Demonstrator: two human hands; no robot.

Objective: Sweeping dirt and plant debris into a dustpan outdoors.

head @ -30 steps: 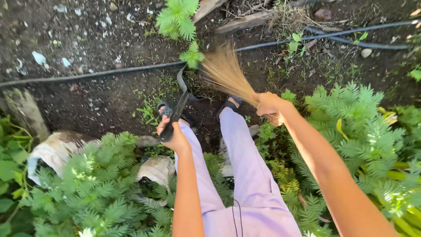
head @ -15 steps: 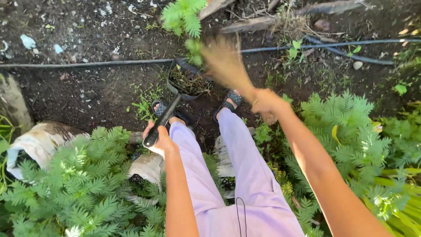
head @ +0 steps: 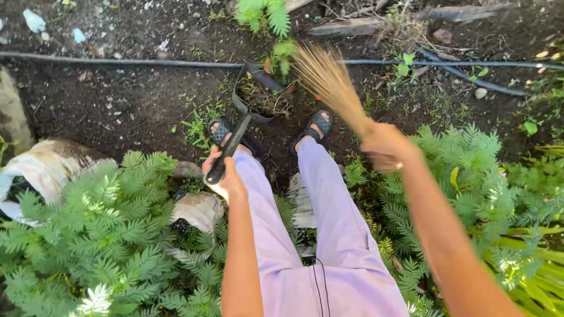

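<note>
My left hand [head: 226, 176] grips the black handle of a dark dustpan [head: 254, 94], whose pan rests on the soil ahead of my feet and holds dry plant litter. My right hand [head: 385, 145] is closed around the bound end of a straw hand broom [head: 329, 82]; its bristles fan out toward the pan's right edge. My sandalled feet [head: 317, 124] stand just behind the pan, and my legs are in light purple trousers.
A thin black hose [head: 117, 60] runs across the dark soil beyond the pan. Feathery green plants [head: 100, 235] crowd both sides of my legs. A whitish sack [head: 47, 167] lies at left, with stones [head: 200, 208] near my feet and wood scraps [head: 352, 26] at the top.
The broom swept forward toward the pan and is now angled further right. The dustpan shifted slightly on the soil, and my view drifted so the hose sits higher in the frame.
</note>
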